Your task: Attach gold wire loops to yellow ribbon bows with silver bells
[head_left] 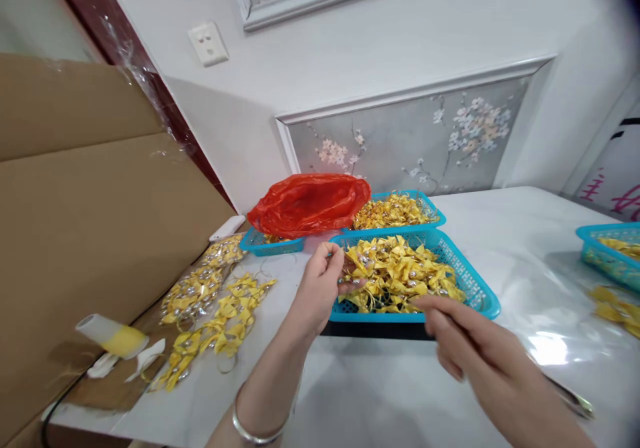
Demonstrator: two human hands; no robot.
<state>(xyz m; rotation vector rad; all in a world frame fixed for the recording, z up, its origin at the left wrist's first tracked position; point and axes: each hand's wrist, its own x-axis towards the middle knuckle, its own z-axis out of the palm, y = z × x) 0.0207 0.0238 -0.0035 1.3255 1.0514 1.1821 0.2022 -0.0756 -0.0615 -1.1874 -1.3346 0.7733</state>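
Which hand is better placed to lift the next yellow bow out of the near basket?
Left, probably: the left hand already pinches at the yellow bows over the near basket's left rim. The right hand is blurred, at its front edge.

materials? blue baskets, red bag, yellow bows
Blue basket: looks like moulded plastic, glossy lattice walls. Red bag: thin plastic film, crinkled and shiny. Yellow bows: probably satin ribbon, folded with a sheen; the silvery bits among them could be metal, too small to tell.

glossy tabletop (500, 235), plastic mesh basket (470, 281)
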